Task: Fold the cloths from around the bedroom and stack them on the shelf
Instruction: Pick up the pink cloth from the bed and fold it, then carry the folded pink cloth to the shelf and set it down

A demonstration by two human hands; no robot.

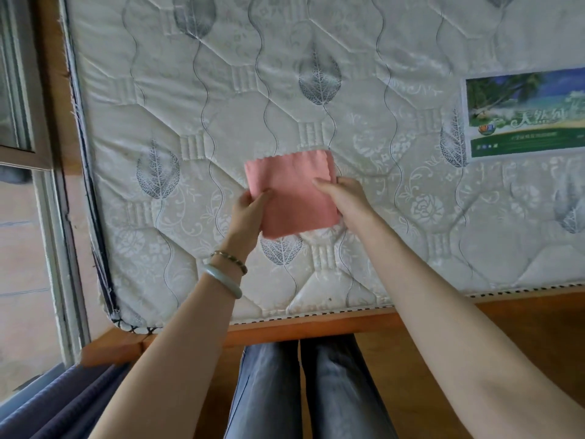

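Note:
A small pink cloth [292,188], folded into a rectangle, is held over the bare quilted mattress [221,90]. My left hand [250,213] pinches its left edge, thumb on top. My right hand [343,198] grips its right edge, thumb on top and fingers behind. The lower corner of the cloth hangs just above the mattress surface. No shelf is in view.
The mattress lies in a wooden bed frame [316,324] whose front rail is right before my legs. A window [19,122] and a dark curtain [63,403] are at the left. A printed label [525,115] sits on the mattress at the right.

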